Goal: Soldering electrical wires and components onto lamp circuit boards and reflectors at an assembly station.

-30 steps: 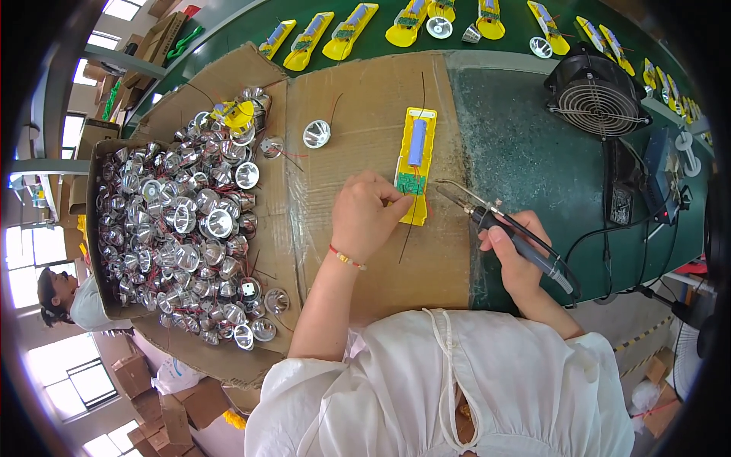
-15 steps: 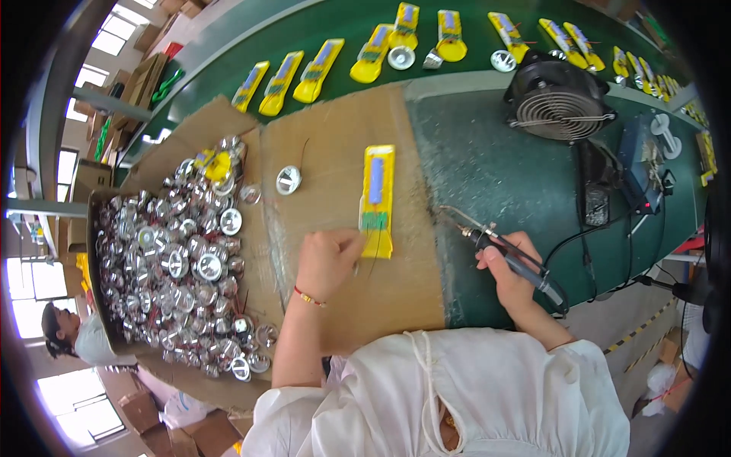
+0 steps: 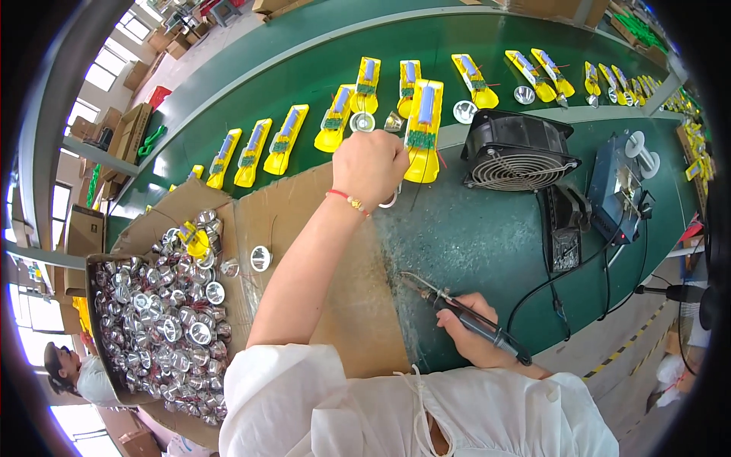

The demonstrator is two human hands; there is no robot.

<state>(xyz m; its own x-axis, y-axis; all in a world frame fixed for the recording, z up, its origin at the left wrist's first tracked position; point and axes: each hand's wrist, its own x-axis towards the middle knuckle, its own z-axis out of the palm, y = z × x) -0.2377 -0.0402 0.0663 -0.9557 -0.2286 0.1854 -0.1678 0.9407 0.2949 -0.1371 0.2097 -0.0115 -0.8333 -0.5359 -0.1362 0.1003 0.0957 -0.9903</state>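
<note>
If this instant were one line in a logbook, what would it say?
left hand: holds yellow flashlight half over green belt | right hand: grips soldering iron near cardboard sheet | fan beside

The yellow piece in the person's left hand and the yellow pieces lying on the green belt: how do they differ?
The yellow piece is gripped in the left hand at the belt's near edge; the yellow pieces on the belt lie loose, untouched. The held one looks larger, being nearer the camera. It points straight away from the person; those on the belt fan out at slants. Both kinds are long yellow shells carrying a blue-grey cell and a green board.
</note>
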